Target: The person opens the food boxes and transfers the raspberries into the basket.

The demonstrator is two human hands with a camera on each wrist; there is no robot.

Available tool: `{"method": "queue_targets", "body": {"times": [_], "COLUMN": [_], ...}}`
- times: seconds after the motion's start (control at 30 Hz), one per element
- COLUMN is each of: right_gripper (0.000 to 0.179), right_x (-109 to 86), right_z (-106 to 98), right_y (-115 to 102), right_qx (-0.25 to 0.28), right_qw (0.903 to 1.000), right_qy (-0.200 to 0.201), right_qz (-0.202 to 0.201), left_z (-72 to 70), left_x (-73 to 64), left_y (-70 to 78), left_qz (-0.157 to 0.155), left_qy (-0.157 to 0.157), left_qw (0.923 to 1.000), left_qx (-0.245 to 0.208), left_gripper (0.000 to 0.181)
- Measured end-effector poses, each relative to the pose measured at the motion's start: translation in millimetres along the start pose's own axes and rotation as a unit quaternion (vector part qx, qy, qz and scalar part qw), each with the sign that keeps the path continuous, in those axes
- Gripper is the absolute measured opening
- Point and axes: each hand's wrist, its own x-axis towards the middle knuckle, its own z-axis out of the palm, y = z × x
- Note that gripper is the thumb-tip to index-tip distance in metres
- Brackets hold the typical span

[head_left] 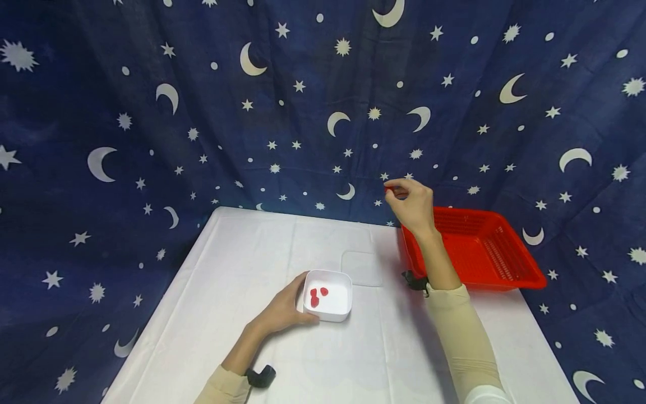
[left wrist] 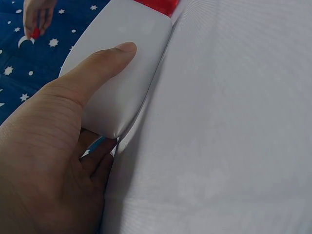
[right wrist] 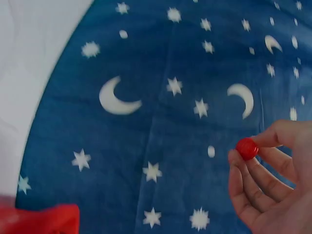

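Observation:
My left hand (head_left: 284,310) grips a small white square container (head_left: 335,306) from its left side, thumb along the near wall and fingers at the far corner. Inside it lie several small red pieces (head_left: 315,302). In the left wrist view the thumb presses flat on the container's outer wall (left wrist: 127,85). My right hand (head_left: 415,205) is raised in front of the far edge of the table, near the red basket. Between thumb and fingertips it pinches a small round red piece (right wrist: 247,148), smooth and shiny like a candy.
A red plastic basket (head_left: 530,275) with slotted walls stands on the right of the white-covered table (head_left: 242,252), below my right forearm. A clear square lid (head_left: 361,269) lies flat just behind the white container. A dark blue star-and-moon curtain (head_left: 303,112) hangs behind the table.

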Motion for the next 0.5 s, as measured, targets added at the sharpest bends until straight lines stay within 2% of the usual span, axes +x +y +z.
{"method": "queue_targets", "body": {"times": [0.1,0.27,0.4,0.5], "right_gripper": [0.017,0.018,0.020,0.023], "right_x": [12.0,29.7,37.6,40.0], "right_z": [-11.9,-28.1,-38.7,-47.0], "right_y": [10.8,29.0,42.2,49.9], "right_qx": [-0.008,-0.035,-0.072,-0.089], "right_qw": [0.9993,0.9955,0.9870,0.9746], "right_qy": [0.022,0.028,-0.006,-0.038], "right_qz": [0.030,0.083,0.143,0.202], "left_z": [-0.6,-0.8,-2.0,-3.1], "left_x": [-0.1,-1.1,-2.6,-3.0], "left_y": [0.5,-0.5,0.0,0.4], "left_qz": [-0.001,0.001,0.002,0.004], "left_qy": [0.000,0.001,0.004,0.007], "left_qw": [1.0000,1.0000,1.0000,1.0000], "left_qx": [0.000,0.001,-0.001,0.000], "left_gripper": [0.124,0.124,0.123,0.123]}}
